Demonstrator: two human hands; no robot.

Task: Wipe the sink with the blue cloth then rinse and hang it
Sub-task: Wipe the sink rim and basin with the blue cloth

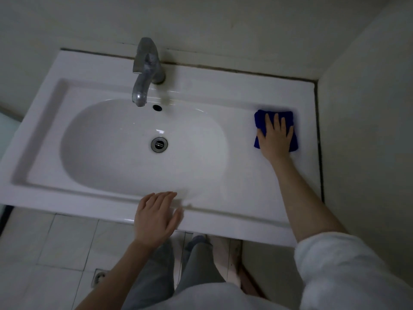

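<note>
Left hand: open, hovering at sink front rim. Right hand: fingers flat, pressing blue cloth on right ledge. Step: wiping. Next, likely sweep toward the basin.

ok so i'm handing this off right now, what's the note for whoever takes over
Right hand: open, pressing flat on the blue cloth, on the right ledge of the sink near the wall.
Left hand: open, holding nothing, at the front rim.
Faucet: no water running.
Done: wiping is under way; how much is covered cannot be told.
Left: finish wiping, rinse the cloth, hang it. No hanging spot is in view.
</note>
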